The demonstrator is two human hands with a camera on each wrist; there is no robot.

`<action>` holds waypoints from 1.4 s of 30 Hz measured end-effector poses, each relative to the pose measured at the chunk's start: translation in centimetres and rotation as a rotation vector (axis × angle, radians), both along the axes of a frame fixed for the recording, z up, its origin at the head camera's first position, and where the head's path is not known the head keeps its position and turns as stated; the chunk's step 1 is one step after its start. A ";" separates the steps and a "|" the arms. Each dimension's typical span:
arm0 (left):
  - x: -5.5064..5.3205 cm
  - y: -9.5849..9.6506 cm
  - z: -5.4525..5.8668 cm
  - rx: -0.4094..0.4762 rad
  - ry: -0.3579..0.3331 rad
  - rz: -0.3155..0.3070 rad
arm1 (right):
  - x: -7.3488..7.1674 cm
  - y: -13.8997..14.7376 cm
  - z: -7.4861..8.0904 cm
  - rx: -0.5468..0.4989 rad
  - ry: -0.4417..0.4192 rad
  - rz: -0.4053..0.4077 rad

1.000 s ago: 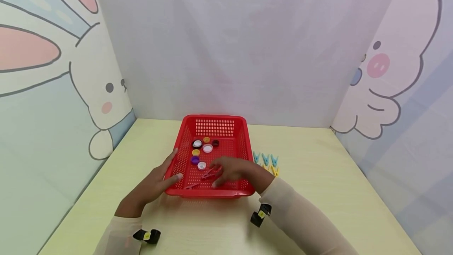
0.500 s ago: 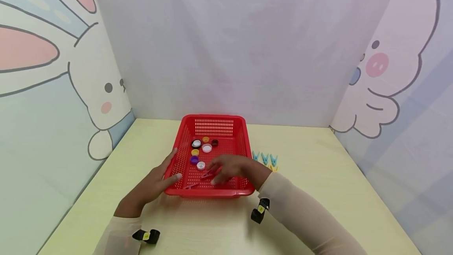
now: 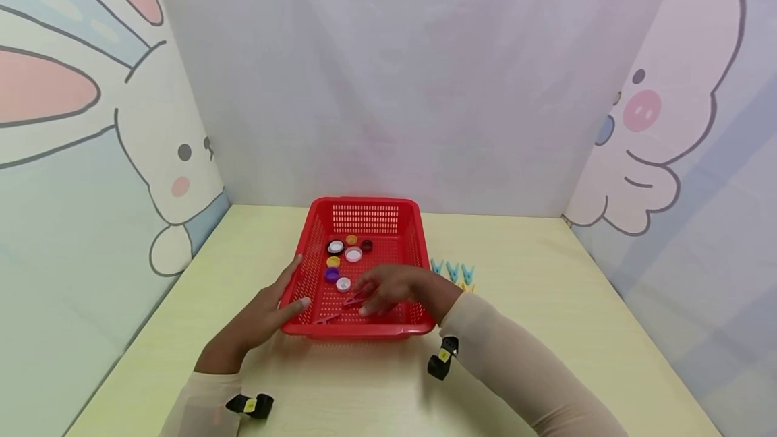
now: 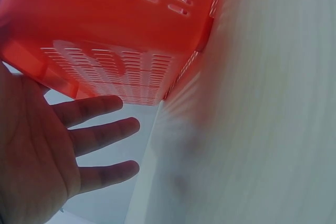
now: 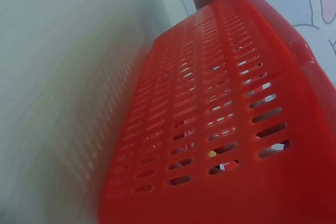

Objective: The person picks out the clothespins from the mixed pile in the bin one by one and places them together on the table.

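In the head view a red plastic basket [image 3: 359,330] stands on the table. My left hand [image 3: 264,312] lies at its left rim, thumb over the inner side; in the left wrist view its three visible fingers [image 4: 105,135] are straight and spread. My right hand [image 3: 388,288] reaches inside, fingers bent over a red clothespin [image 3: 352,301]; whether they pinch it is not clear. A second red clothespin [image 3: 328,319] lies near the front wall. Several bottle caps sit further back, among them a purple cap [image 3: 332,275] and a white cap [image 3: 343,284].
Right of the basket, blue clothespins [image 3: 453,272] stand in a row on the pale table [image 3: 528,275], with yellow clothespins [image 3: 467,287] in front, partly hidden by the right arm. A grey curtain [image 3: 388,86] and cartoon-printed panels surround the table.
My right hand's thumb and index finger have shifted slightly left and come nearer each other over the clothespin. The left hand stays at the rim.
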State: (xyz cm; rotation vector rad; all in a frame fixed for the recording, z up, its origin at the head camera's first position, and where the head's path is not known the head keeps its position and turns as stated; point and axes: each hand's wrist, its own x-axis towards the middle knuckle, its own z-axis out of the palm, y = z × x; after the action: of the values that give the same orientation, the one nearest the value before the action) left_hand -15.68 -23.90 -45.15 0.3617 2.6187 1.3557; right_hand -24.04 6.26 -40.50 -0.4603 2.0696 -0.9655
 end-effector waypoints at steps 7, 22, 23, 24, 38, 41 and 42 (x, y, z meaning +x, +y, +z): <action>0.1 0.1 0.1 -0.013 -0.007 0.011 | 0.0 0.0 -0.1 -0.005 0.000 -0.018; 0.2 0.2 0.4 -0.012 -0.001 0.008 | 0.3 0.0 -0.1 0.008 0.070 -0.046; 0.3 0.2 0.4 -0.012 -0.001 0.009 | 0.4 0.0 -0.1 0.011 0.073 -0.047; 0.3 0.2 0.5 -0.011 -0.002 0.010 | 0.4 0.0 -0.1 0.014 0.082 -0.044; 0.2 0.2 0.4 -0.006 0.007 0.005 | 0.3 -0.1 -0.2 0.048 0.144 0.004; 0.1 0.1 0.3 -0.005 0.009 0.001 | 0.2 -0.1 -0.2 0.056 0.147 0.017; 0.1 0.1 0.3 -0.006 0.010 0.001 | 0.2 -0.1 -0.2 0.053 0.143 0.019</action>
State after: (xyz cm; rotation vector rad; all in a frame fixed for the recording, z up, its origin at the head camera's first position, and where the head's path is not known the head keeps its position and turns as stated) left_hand -15.57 -23.81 -44.89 0.3675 2.6301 1.3500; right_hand -23.81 6.19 -40.66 -0.5346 2.2089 -0.8867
